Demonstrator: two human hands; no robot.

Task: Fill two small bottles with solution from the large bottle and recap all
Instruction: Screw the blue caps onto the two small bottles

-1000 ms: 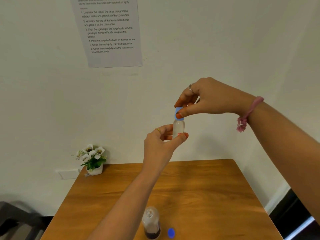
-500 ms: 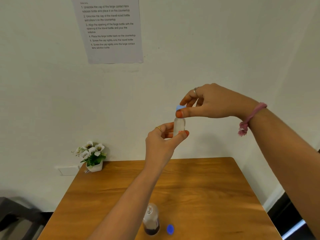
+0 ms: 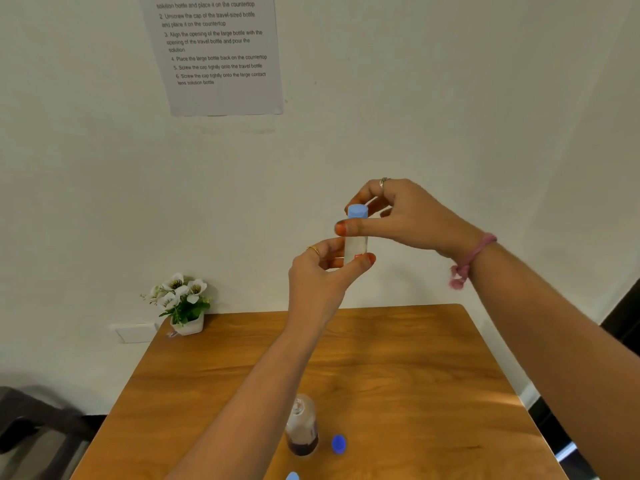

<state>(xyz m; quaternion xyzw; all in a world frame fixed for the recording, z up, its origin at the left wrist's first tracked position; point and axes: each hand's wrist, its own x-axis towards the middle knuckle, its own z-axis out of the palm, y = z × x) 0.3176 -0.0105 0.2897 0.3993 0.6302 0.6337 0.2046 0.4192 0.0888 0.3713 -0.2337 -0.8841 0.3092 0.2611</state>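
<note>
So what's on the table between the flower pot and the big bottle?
Nothing: in the head view, only bare wooden table lies between the flower pot and the big bottle.

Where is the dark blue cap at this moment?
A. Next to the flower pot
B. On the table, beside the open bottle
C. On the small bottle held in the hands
B: the dark blue cap lies on the table, just right of the open bottle, which has no cap on.
</note>
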